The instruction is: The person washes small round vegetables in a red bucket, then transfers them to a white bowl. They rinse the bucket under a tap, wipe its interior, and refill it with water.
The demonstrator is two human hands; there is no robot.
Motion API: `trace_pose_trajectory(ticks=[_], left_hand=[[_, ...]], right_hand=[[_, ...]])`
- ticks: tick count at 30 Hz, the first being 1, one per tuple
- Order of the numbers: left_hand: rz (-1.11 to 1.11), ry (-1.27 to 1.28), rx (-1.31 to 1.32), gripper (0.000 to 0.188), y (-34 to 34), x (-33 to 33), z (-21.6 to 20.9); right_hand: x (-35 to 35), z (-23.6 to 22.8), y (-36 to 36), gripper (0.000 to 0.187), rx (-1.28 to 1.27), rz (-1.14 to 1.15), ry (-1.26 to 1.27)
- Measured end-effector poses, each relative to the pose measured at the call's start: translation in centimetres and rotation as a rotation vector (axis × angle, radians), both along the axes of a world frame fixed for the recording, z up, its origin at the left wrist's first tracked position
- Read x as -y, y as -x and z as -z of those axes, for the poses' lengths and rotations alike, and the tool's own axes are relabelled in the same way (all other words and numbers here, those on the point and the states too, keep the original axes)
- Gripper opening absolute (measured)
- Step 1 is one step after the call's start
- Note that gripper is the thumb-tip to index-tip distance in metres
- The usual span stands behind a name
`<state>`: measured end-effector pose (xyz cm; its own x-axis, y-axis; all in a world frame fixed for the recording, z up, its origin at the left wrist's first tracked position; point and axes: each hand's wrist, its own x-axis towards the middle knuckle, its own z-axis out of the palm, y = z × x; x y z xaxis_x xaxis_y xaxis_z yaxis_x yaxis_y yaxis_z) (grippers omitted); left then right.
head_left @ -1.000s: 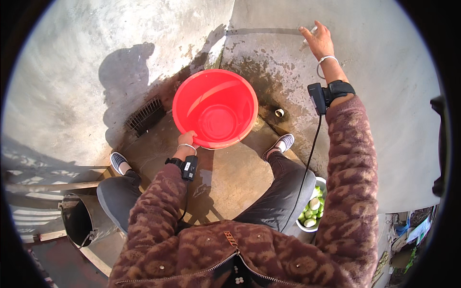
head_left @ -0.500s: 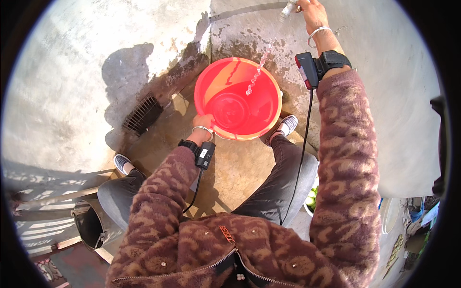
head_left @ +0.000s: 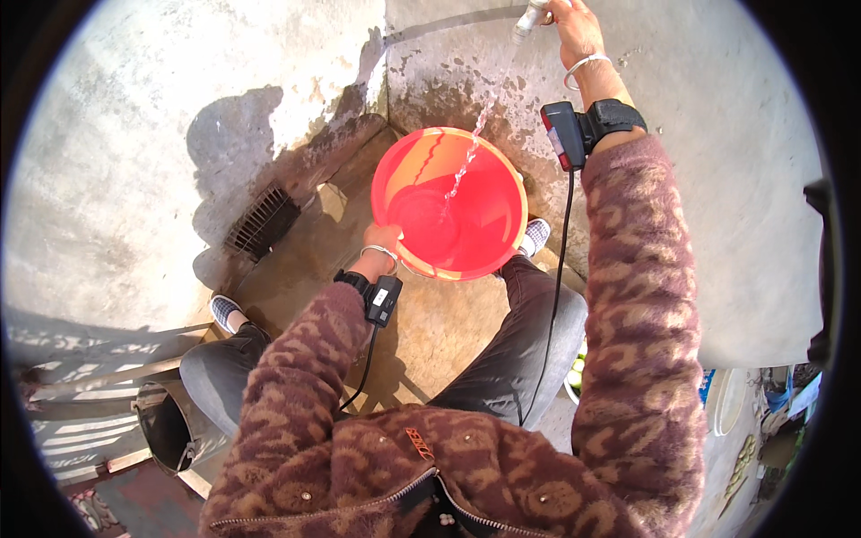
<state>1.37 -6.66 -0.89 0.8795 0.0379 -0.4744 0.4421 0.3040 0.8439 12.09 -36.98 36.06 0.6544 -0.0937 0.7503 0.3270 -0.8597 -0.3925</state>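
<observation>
A round red plastic basin (head_left: 484,242) is under a stream of running water (head_left: 469,152), with some water pooled at its bottom. My left hand (head_left: 383,240) grips the basin's near left rim, thumb over the inside edge. At the top of the view my right hand (head_left: 578,36) is raised to a pale tap (head_left: 529,20), its fingers closed around the handle. Water falls slantwise from the tap's mouth into the basin.
A dark metal drain grate (head_left: 262,222) lies at the wall's foot, left of the basin. A dark bucket (head_left: 166,423) stands lower left. Beside my right knee is a bowl of green produce (head_left: 576,372). Concrete walls (head_left: 717,197) rise behind the wet floor.
The basin has come slightly nearer to me with my left hand still on its rim. The stream now lands nearer its middle. My right hand stays at the tap.
</observation>
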Motion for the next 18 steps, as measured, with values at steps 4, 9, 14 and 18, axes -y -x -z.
trace_pose_trajectory(ticks=[4, 9, 14, 18], left_hand=[[0.006, -0.012, -0.033, 0.024, 0.0, -0.2, 0.1], [0.009, 0.002, -0.004, 0.024, 0.4, -0.2, -0.7], [0.015, -0.013, 0.029, 0.025, 1.0, -0.1, -1.2], [0.021, -0.012, 0.015, 0.022, 1.0, -0.2, -0.6]], right_hand=[[0.0, 0.2, 0.0, 0.036, -0.005, -0.002, 0.0], [0.1, 0.2, 0.0, 0.034, -0.002, -0.001, -0.005], [0.1, 0.2, 0.0, 0.033, -0.001, -0.005, -0.009], [0.0, 0.2, 0.0, 0.032, 0.004, -0.006, -0.014]])
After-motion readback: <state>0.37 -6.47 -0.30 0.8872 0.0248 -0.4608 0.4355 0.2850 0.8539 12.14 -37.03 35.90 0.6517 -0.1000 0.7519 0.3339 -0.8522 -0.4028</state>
